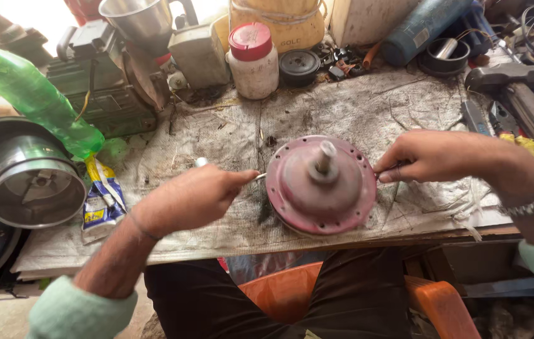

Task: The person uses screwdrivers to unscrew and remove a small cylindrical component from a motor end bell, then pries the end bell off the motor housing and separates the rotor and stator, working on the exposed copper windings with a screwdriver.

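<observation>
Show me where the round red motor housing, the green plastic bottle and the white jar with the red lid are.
round red motor housing [321,186], head view, on its raised centre dome below the shaft.
green plastic bottle [35,97], head view, on the middle of its body.
white jar with red lid [253,70], head view, on its white side wall.

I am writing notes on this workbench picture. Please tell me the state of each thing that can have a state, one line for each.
Left hand: closed on a metal tool at the housing's left edge.
Right hand: gripping at the housing's right edge; what it holds is hidden.
Red round motor housing: lying flat on the cloth, shaft pointing up.
Green bottle: capped, tilted.
White jar: upright, red lid on.
Hammer: lying unused.
</observation>
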Motion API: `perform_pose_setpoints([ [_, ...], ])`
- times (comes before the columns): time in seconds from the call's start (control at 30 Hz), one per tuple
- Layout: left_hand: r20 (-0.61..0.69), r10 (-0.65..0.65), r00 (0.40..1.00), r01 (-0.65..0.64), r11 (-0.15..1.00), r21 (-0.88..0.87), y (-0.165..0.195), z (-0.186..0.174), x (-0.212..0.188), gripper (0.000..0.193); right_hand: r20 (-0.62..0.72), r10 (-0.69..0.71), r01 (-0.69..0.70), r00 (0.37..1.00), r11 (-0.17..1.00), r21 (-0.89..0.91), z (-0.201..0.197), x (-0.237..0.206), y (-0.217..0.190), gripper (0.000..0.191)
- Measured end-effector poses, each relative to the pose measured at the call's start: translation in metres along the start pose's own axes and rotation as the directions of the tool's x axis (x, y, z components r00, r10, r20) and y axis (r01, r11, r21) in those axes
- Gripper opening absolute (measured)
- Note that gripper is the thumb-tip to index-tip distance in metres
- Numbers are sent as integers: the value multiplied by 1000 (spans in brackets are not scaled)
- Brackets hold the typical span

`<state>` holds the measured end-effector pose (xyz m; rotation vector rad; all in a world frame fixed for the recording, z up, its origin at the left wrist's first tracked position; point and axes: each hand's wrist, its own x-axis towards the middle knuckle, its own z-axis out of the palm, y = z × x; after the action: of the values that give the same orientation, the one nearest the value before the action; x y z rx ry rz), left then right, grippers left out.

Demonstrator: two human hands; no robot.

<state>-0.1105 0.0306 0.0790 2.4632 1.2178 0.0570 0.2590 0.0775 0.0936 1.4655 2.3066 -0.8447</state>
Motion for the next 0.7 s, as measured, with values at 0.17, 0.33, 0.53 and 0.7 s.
perform_pose_setpoints([
  [0.17,-57,75,996,-87,965,-247,-25,12,26,42,-144,57,-68,988,995,-70,13,-8,-11,33],
  [0.33,-94,143,985,-156,976,-153,-24,12,35,37,-142,290,-317,946,920,-231,2,-19,-64,41],
  [0.53,68,48,997,-51,997,54,-6,7,12,34,-197,320,-373,927,849,-374,-14,-10,-90,28],
  [0.7,72,-61,996,57,996,62,7,2,-5,37,-154,75,-123,985,936,-329,-19,14,-51,33],
])
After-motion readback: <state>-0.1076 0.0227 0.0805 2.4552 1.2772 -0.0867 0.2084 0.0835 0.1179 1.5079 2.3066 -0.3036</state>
